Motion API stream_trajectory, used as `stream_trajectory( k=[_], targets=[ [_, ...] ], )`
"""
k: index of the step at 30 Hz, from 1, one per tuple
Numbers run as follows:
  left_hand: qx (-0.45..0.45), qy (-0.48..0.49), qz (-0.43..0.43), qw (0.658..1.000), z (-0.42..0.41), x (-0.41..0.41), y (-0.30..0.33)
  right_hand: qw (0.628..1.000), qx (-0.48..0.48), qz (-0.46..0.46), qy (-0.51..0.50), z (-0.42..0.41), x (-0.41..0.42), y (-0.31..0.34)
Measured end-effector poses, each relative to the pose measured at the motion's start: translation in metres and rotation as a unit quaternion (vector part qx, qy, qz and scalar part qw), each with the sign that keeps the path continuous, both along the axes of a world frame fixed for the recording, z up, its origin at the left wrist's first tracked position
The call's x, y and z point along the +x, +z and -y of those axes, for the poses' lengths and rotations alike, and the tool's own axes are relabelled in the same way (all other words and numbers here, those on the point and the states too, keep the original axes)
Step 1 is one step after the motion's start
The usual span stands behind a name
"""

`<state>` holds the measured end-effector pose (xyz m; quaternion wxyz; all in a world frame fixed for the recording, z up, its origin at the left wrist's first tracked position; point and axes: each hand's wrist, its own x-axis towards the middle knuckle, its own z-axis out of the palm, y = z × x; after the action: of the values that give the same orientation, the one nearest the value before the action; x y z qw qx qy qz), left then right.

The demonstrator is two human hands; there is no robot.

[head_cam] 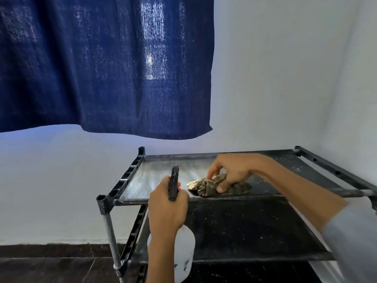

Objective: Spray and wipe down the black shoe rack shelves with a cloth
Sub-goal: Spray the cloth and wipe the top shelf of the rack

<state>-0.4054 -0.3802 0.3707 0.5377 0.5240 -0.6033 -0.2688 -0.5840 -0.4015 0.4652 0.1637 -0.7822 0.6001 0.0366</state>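
The black shoe rack (124, 178) stands against the white wall, with fabric shelves stacked one under another. Its top shelf (155, 176) looks wet and pale on the left and dusty on the right. My right hand (230, 172) presses a crumpled brown cloth (206, 185) onto the middle of that top shelf. My left hand (166, 209) grips a white spray bottle (183, 252) with a black nozzle (174, 180), held upright at the shelf's front edge, nozzle pointing over the shelf.
A dark blue curtain (106, 64) hangs above and behind the rack. The lower shelf (244, 227) is speckled with white dust. Dark floor (51, 266) lies to the left of the rack; white walls close in behind and on the right.
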Motion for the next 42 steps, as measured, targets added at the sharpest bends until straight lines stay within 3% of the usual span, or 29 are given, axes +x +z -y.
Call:
stream_trajectory(
  k=[5, 9, 17, 19, 23, 28, 35, 42],
  targets=[
    [-0.005, 0.001, 0.020, 1.000, 0.001, -0.001, -0.001, 0.997, -0.076, -0.004, -0.026, 0.002, 0.005, -0.014],
    [-0.014, 0.009, 0.051, 0.999, 0.000, -0.002, -0.001, 0.991, -0.129, -0.031, -0.020, 0.042, 0.026, -0.025],
    [-0.023, 0.006, 0.058, 0.998, -0.001, -0.002, -0.002, 0.968, -0.219, -0.049, -0.116, 0.124, 0.058, -0.034],
    [-0.026, 0.009, 0.055, 0.998, 0.000, -0.001, -0.001, 0.971, -0.198, -0.066, -0.119, 0.126, 0.062, -0.037],
    [-0.026, 0.021, 0.043, 0.999, 0.000, -0.002, -0.002, 0.991, -0.041, -0.122, -0.032, 0.092, 0.061, -0.025],
    [-0.029, 0.025, 0.048, 0.998, -0.002, -0.003, 0.001, 0.990, 0.068, -0.113, 0.045, 0.014, 0.018, 0.006],
    [-0.020, 0.018, 0.039, 0.999, -0.005, -0.004, 0.003, 0.999, 0.025, -0.012, -0.018, -0.029, -0.031, 0.005],
    [-0.014, 0.008, 0.060, 0.998, -0.004, -0.009, 0.004, 0.998, -0.045, -0.003, -0.051, -0.022, -0.028, -0.012]
  ],
)
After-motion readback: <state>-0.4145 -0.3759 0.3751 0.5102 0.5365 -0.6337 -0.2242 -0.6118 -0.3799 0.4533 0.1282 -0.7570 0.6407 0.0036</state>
